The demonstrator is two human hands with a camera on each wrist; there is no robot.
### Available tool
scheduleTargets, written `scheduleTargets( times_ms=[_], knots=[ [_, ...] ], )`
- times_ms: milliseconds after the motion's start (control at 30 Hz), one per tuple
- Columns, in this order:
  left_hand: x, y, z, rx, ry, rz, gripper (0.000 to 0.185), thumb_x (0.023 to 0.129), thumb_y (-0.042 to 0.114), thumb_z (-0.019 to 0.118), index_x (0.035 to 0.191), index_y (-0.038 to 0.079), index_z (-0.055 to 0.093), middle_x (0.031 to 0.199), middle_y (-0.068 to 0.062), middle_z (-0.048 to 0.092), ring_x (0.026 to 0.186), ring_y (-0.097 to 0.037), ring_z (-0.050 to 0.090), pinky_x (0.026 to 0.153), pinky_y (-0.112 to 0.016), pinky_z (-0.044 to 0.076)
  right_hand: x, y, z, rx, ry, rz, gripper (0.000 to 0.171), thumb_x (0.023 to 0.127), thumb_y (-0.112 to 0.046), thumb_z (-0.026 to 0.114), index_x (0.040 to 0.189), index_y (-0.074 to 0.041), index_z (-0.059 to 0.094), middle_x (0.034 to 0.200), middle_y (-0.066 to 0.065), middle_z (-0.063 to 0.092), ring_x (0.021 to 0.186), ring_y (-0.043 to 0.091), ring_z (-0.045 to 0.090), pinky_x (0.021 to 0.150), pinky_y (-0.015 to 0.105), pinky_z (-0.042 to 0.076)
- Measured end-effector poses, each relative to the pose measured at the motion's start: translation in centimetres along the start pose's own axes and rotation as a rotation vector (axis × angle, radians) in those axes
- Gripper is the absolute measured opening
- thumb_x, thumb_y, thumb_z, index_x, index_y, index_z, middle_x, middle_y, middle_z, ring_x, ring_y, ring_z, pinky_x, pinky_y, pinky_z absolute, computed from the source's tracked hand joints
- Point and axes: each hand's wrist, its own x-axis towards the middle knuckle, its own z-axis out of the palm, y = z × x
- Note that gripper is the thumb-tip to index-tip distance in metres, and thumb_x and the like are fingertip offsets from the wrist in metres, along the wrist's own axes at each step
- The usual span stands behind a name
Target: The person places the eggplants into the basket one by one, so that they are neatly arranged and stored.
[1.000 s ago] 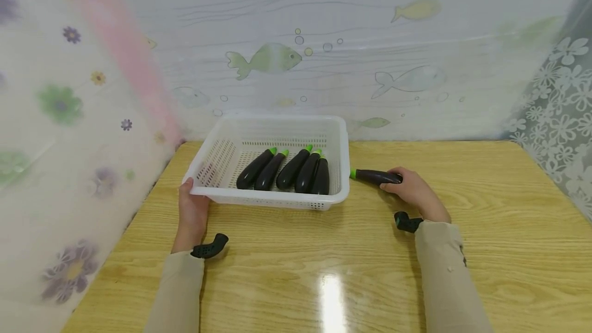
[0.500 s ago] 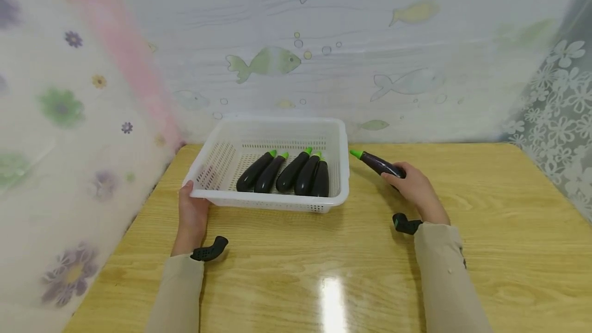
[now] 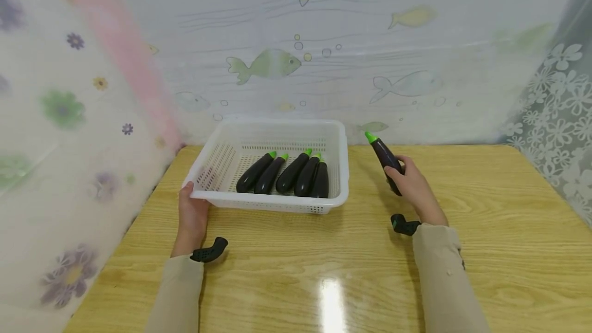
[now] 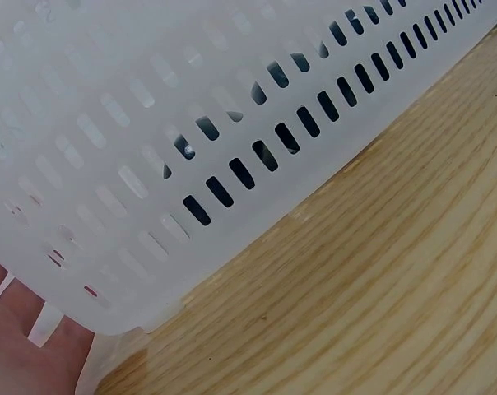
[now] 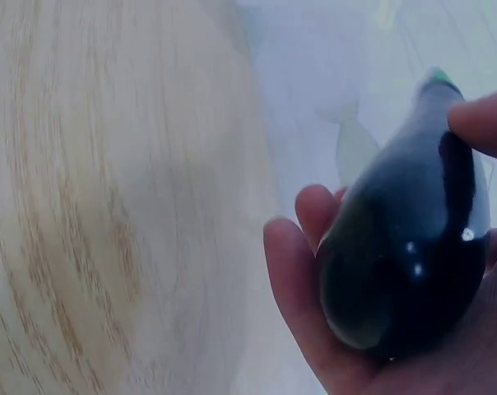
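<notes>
A white plastic basket (image 3: 268,200) with slotted walls stands on the table, several dark purple eggplants (image 3: 289,171) with green stems lying inside toward its right half. My left hand (image 3: 192,215) grips its near left corner, thumb over the rim; in the left wrist view the fingers (image 4: 34,337) lie against the outer wall. Right of the basket, my right hand (image 3: 413,186) holds another eggplant (image 3: 385,158), tilted with its green stem up and away from me. In the right wrist view the thumb (image 5: 487,123) presses one side of this eggplant (image 5: 405,247) and curled fingers wrap the other.
The wood-grain table (image 3: 277,271) runs back to a wall covering (image 3: 324,81) printed with fish. A flowered covering (image 3: 69,168) borders the left side, a white-flower lace-like sheet (image 3: 566,107) the right. Black wrist devices (image 3: 210,250) sit at both cuffs.
My right hand has lifted the eggplant's stem end from the table and turned it from pointing left to pointing up and away. My left hand and the basket stay in place.
</notes>
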Motion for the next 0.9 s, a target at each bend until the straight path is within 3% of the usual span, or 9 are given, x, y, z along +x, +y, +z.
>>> scheduleTargets(
  times_ms=[200,467,900],
  knots=[
    [0.0,-0.1,0.0,-0.013,0.0,0.009,0.052,0.091,0.04,0.031,0.138,0.019,0.028,0.14,-0.004,0.029,0.126,-0.021,0.027,0.1,-0.04,0.02,0.0,-0.6,0.1,0.029,-0.011,-0.002,0.072,0.09,-0.049,0.033,0.144,-0.013,0.001,0.137,0.023,0.028,0.111,0.035,0.043,0.085,0.047,0.037],
    [0.0,0.0,0.0,0.02,-0.011,0.008,0.052,0.091,0.042,0.031,0.138,0.022,0.028,0.141,-0.004,0.028,0.127,-0.022,0.026,0.1,-0.041,0.019,0.0,-1.6,0.7,0.032,0.021,-0.027,0.069,0.091,-0.05,0.028,0.143,-0.01,0.008,0.14,0.021,0.024,0.121,0.038,0.033,0.092,0.053,0.031],
    [0.0,-0.2,-0.2,0.017,0.006,-0.011,0.052,0.091,0.043,0.032,0.138,0.021,0.028,0.141,-0.003,0.029,0.126,-0.02,0.028,0.1,-0.038,0.021,-0.4,-2.8,1.4,0.084,0.074,-0.092,0.06,0.091,-0.042,0.032,0.14,-0.009,0.021,0.13,0.019,0.039,0.108,0.035,0.044,0.083,0.049,0.038]
  ],
)
